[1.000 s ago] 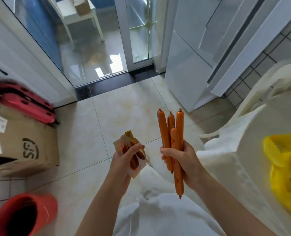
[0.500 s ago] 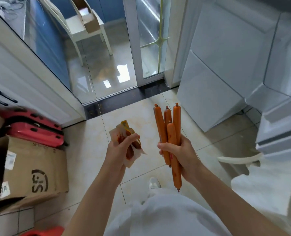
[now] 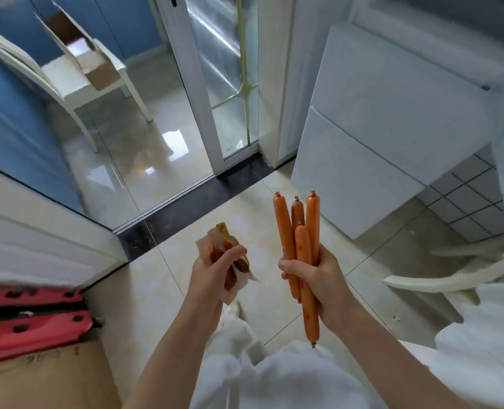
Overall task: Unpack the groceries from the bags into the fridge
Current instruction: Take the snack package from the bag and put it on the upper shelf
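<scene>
My right hand point(image 3: 318, 278) grips a bundle of several long orange sausages point(image 3: 299, 237), held upright with their clipped ends pointing up. My left hand point(image 3: 212, 270) holds a small clear packet of dark red food point(image 3: 230, 258) with a yellow label at its top. Both hands are in front of my body over the tiled floor. The white fridge point(image 3: 386, 113) stands ahead on the right, its doors blurred at the right edge.
A glass sliding door point(image 3: 221, 84) is ahead, with a white chair point(image 3: 76, 84) carrying a cardboard box beyond it. Red crates point(image 3: 35, 323) sit on a cardboard box point(image 3: 47, 379) at lower left. A white chair's curved legs point(image 3: 451, 278) lie at right.
My view has swung up and left toward the fridge; the yellow bag and red bucket left the frame. Both hands keep the same hold on the sausages and the packet.
</scene>
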